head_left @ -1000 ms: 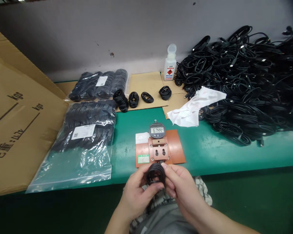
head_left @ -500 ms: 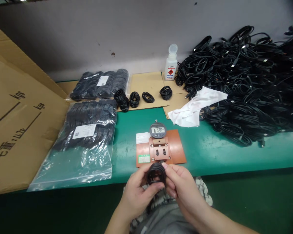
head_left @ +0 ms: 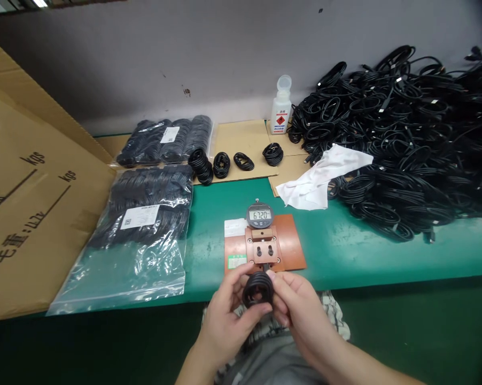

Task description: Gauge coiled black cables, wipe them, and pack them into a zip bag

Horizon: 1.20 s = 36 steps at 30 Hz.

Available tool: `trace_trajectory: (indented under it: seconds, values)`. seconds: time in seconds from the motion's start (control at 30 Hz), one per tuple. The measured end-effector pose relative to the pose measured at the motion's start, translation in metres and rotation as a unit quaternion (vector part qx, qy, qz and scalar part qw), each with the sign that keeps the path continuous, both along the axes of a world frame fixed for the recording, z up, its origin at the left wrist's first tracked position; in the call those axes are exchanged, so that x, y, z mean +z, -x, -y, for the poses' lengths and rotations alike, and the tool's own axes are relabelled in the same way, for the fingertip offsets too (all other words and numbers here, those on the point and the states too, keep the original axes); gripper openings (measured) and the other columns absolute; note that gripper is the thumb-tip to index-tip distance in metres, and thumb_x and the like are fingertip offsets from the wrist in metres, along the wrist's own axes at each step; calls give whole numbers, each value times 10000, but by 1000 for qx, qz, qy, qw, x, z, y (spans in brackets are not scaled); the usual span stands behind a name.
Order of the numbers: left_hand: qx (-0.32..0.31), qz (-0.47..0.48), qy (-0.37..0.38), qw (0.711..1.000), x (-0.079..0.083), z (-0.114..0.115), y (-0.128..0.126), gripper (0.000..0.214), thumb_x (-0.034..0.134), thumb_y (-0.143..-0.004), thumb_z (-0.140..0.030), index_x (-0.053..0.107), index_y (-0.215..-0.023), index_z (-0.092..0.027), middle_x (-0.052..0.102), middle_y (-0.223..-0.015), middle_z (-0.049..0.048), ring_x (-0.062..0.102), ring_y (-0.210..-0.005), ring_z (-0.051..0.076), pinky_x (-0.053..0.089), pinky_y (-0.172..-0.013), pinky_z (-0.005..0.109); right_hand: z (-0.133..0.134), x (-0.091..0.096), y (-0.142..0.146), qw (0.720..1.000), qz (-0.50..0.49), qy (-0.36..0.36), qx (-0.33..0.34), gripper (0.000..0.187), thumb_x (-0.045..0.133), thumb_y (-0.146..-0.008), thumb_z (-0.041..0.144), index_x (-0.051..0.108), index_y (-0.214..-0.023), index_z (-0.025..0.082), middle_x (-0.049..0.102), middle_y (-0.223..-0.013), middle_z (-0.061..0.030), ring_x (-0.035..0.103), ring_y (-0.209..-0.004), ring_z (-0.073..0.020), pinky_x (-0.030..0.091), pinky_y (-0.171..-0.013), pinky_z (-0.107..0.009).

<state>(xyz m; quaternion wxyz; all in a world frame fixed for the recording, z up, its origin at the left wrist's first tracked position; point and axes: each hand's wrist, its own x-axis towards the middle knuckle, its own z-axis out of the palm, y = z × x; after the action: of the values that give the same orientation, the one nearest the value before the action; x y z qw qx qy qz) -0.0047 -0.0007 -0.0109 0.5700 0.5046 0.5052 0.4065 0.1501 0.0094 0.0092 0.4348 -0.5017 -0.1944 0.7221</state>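
Digits fall on the digital gauge (head_left: 260, 215) beyond the fingers, from 6744 through 6728 to 6720 within a second. The index finger (head_left: 236, 272) of the left hand (head_left: 225, 318) stretches forward off the black cable coil (head_left: 257, 289), its tip now at the brown fixture's (head_left: 292, 240) near edge; the coil sits slightly lower between the fingers.

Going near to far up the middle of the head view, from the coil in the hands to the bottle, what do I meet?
Held cable coil → brown block → digital gauge → separate cable coil → white bottle.
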Motion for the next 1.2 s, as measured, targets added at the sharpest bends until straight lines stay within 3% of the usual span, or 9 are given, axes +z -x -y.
trace_trajectory:
  seconds: [0.27,0.4,0.5,0.63,0.73,0.8,0.93,1.03,1.2]
  values:
    - [64,19,79,995,-1,31,0,587,823,-775,-471,680,-1273,-195,767,-964,70,710,-598,178,620,-565,279,17,-3,-9,996,-5,-22,90,654,649,-789,740,496,-480,184,444,-409,41,382,-397,-75,291,-455,-222]
    - [32,2,69,997,8,36,-3,814,847,-736,-496,557,-1435,-198,773,-987,81,746,-791,238,622,-772,330,18,-2,-11,995,-22,-24,91,616,712,-771,692,483,-502,187,446,-424,55,347,-392,-57,260,-444,-209]
    - [27,-58,79,995,12,38,-5,986,877,-709,-433,400,-1546,-221,767,-987,72,740,-831,249,613,-792,346,18,0,-11,993,-61,-19,100,585,775,-736,644,490,-518,181,450,-424,63,348,-385,-47,242,-432,-197]
    - [93,-64,85,990,13,43,-13,938,817,-779,-402,322,-1563,-259,707,-1186,110,725,-1053,274,596,-904,360,19,-1,-12,992,-73,-9,102,491,847,-691,567,586,-609,160,486,-439,68,357,-374,-40,225,-415,-183]
    - [98,-18,88,991,14,47,-19,832,777,-819,-444,375,-1519,-245,674,-1264,138,693,-1153,288,581,-950,347,21,-3,-14,993,-56,-15,106,472,859,-683,556,628,-640,147,526,-439,53,372,-371,-40,232,-413,-180]
    - [88,6,93,992,16,49,-22,821,765,-827,-480,388,-1517,-244,641,-1335,146,667,-1200,299,578,-954,330,21,-3,-15,993,-52,-19,105,464,861,-682,551,631,-655,149,538,-436,51,382,-368,-43,248,-410,-178]
    - [46,64,113,990,23,48,-22,925,719,-852,-541,258,-1598,-248,597,-1415,146,655,-1212,318,584,-933,340,21,3,-16,992,-48,-28,112,465,823,-721,577,615,-686,163,529,-426,63,389,-357,-46,291,-403,-174]
    - [12,62,127,990,24,47,-22,916,661,-875,-569,227,-1619,-254,600,-1434,139,672,-1178,340,592,-912,371,20,10,-14,992,-21,-19,124,515,829,-675,628,581,-660,177,512,-412,74,383,-344,-48,322,-379,-174]
    - [19,82,125,989,23,47,-27,882,613,-871,-567,251,-1616,-266,629,-1399,138,707,-1064,362,623,-772,405,19,13,-10,989,-1,-6,149,516,806,-685,647,560,-655,195,506,-388,88,381,-307,-53,363,-344,-181]
